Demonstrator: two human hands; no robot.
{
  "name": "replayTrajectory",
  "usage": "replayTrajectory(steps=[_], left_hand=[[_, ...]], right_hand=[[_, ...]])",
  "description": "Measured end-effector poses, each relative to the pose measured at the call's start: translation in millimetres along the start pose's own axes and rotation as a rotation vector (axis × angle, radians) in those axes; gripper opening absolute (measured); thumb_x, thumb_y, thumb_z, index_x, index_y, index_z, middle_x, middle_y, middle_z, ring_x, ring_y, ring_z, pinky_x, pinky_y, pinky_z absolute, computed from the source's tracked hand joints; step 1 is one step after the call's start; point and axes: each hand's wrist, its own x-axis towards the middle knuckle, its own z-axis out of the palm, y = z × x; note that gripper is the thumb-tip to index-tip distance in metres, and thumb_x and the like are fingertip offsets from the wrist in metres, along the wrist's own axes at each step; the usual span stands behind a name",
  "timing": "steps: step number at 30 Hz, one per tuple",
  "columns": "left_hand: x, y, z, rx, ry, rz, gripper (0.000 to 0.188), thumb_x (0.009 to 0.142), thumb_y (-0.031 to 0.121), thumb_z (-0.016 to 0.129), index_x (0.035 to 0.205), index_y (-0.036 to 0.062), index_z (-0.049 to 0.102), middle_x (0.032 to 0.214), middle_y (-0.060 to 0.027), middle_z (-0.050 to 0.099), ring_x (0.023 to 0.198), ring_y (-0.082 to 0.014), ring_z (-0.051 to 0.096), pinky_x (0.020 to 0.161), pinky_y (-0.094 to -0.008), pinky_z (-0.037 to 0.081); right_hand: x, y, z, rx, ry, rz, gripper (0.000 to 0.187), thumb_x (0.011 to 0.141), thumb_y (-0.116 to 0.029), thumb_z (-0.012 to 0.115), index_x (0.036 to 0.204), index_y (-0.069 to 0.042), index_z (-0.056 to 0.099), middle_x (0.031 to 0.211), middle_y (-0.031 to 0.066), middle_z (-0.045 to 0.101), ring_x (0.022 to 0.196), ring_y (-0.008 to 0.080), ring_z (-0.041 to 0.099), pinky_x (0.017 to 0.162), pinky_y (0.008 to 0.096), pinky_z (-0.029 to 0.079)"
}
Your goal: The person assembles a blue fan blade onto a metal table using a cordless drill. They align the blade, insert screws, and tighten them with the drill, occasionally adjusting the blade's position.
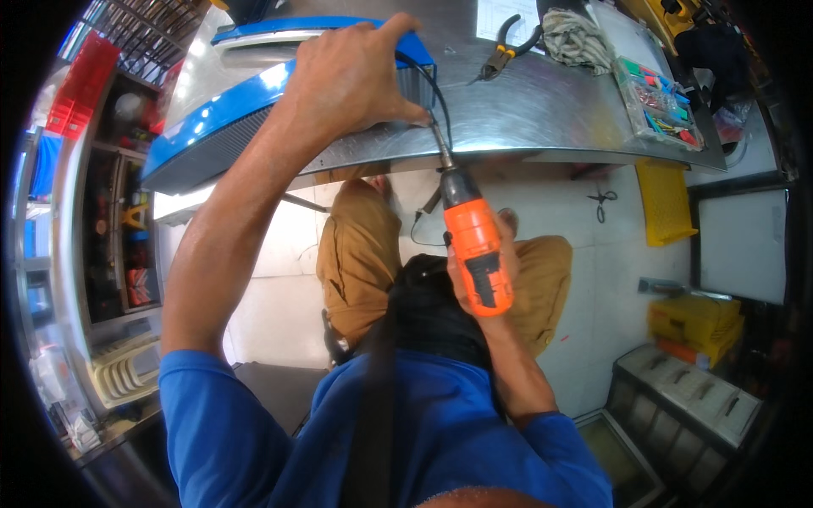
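Observation:
An orange and black power screwdriver (479, 254) is gripped in my right hand (508, 254), which is partly hidden behind its body. Its long metal bit points away from me, to the right end of a blue metal housing (212, 114) lying at the table's near edge. My left hand (351, 80) reaches over that end, thumb and a finger spread wide. The thumb tip is close beside the bit; I cannot tell whether it touches it. A black cable (440, 89) curves out from under this hand and down past the bit. Where the bit's tip meets the housing is hard to make out.
On the metal table (559, 114) are black-and-yellow pliers (506, 51), a bundled grey cloth (576, 41) and a clear box of small colourful parts (660, 102). A yellow basket (665, 203), scissors (602, 203) and a grey drawer case (690, 394) are at right. Shelves stand at left.

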Motion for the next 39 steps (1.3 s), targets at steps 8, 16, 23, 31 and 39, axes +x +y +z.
replayTrajectory(steps=[8,16,23,31,39], left_hand=[[-1,-1,-3,-0.013,-0.003,0.002,0.104,0.051,0.055,0.099,0.14,0.0211,0.059,0.105,-0.0178,0.076,0.096,-0.0359,0.076,0.087,-0.0465,0.062],[-2,2,-5,-0.011,-0.018,-0.019,0.104,0.051,0.056,0.099,0.14,0.0224,0.058,0.106,-0.0166,0.076,0.096,-0.035,0.076,0.087,-0.0467,0.061],[-2,1,-3,-0.012,-0.014,-0.009,0.105,0.051,0.057,0.099,0.141,0.0222,0.058,0.105,-0.0165,0.076,0.096,-0.035,0.076,0.086,-0.0465,0.062],[-2,3,-6,0.001,-0.019,-0.018,0.106,0.05,0.057,0.099,0.142,0.0218,0.058,0.109,-0.0188,0.075,0.1,-0.0361,0.075,0.09,-0.0479,0.06],[-1,2,-4,0.001,-0.026,-0.022,0.109,0.048,0.057,0.1,0.142,0.0218,0.058,0.111,-0.0195,0.075,0.101,-0.0376,0.075,0.092,-0.0484,0.06]], right_hand=[[-3,4,1,-0.029,0.021,-0.024,0.067,0.083,-0.007,0.085,0.14,0.001,0.052,0.103,0.0058,0.07,0.086,0.0128,0.069,0.077,0.0261,0.057],[-7,3,3,0.189,0.012,0.137,0.067,0.084,-0.005,0.084,0.141,0.001,0.05,0.103,0.0074,0.07,0.087,0.0134,0.07,0.077,0.0268,0.058],[-19,26,5,0.119,-0.016,0.139,0.06,0.091,-0.004,0.075,0.144,0.0,0.047,0.101,0.0107,0.069,0.08,0.0146,0.068,0.07,0.0244,0.059],[-17,34,8,0.085,-0.013,0.005,0.064,0.093,-0.017,0.077,0.144,0.004,0.045,0.101,0.0082,0.067,0.08,0.0128,0.065,0.072,0.024,0.055],[-18,36,5,0.067,-0.036,0.026,0.069,0.091,-0.022,0.08,0.144,0.005,0.045,0.1,0.0074,0.067,0.08,0.0122,0.064,0.072,0.0241,0.054]])
